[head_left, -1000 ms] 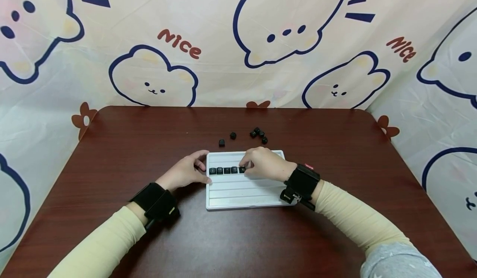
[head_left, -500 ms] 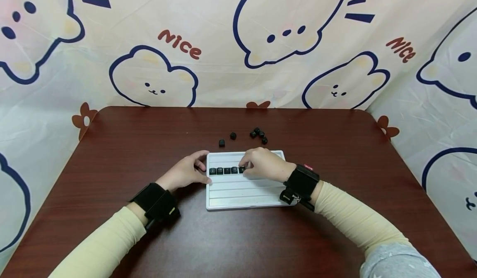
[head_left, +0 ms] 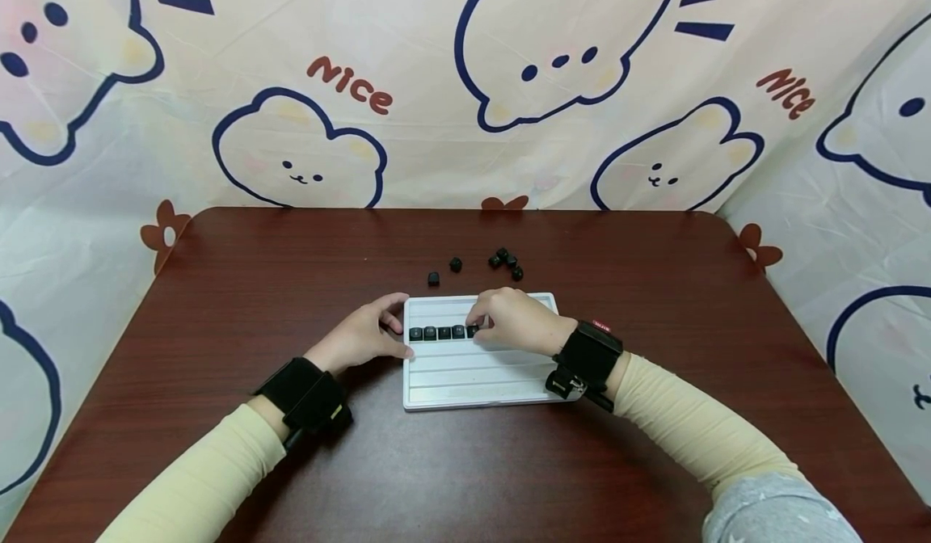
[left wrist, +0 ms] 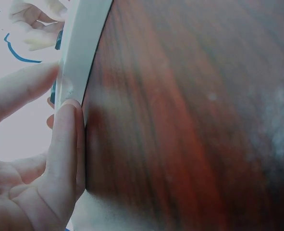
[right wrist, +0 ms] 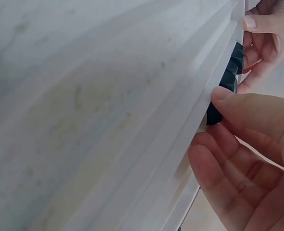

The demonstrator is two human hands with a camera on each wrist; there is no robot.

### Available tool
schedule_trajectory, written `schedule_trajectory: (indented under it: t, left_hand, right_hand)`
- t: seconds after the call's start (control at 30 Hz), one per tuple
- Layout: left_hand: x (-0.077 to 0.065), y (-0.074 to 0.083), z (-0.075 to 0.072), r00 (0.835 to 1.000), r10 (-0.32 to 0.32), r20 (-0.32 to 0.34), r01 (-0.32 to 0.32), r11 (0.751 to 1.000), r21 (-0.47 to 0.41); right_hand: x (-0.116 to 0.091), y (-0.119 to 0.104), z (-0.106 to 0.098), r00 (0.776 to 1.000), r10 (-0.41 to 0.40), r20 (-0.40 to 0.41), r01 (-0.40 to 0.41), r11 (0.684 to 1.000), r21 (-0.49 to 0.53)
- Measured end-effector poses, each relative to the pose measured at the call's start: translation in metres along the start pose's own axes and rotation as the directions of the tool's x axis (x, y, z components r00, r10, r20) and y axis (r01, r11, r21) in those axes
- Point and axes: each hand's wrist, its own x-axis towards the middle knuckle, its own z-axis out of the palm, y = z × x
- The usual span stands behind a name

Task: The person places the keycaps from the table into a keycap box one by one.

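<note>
Your right hand [head_left: 516, 318] pinches a small black cube [right wrist: 214, 114] between thumb and fingers, at the right end of a row on the white tray [head_left: 473, 385]. The other four cubes [head_left: 437, 334] sit close beside it to the left, lined up along one of the tray's grooves. Your left hand [head_left: 360, 334] rests against the tray's left edge, thumb and forefinger set apart and touching the rim (the left wrist view shows both fingertips there). Beyond the tray's far edge, more small black cubes lie loose on the brown tabletop [head_left: 291, 260]: a single cube [head_left: 433, 279] just past the rim, another cube [head_left: 456, 265] a little farther off, and a small cluster [head_left: 511, 261] to the right. You wear a black band [head_left: 589, 357] on your right wrist and a matching band [head_left: 305, 397] on your left. Behind the tabletop hangs a pale cloth [head_left: 436, 147] printed with cartoon animals.
</note>
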Motion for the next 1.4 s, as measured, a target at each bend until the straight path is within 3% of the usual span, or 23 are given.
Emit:
schedule_trajectory:
  t: [0.97, 1.4]
  left_hand:
    - [-0.0006, 0.0002, -0.0001, 1.000, 0.006, 0.004, -0.006, 1.000, -0.004]
    - [-0.0005, -0.0002, 0.0001, 1.000, 0.012, 0.002, -0.012, 1.000, 0.000]
  right_hand:
    - [-0.0007, -0.0017, 0.0000, 1.000, 0.031, -0.001, -0.031, 1.000, 0.000]
    - [-0.0025, 0.0021, -0.0011, 1.000, -0.006, -0.017, 0.006, 1.000, 0.018]
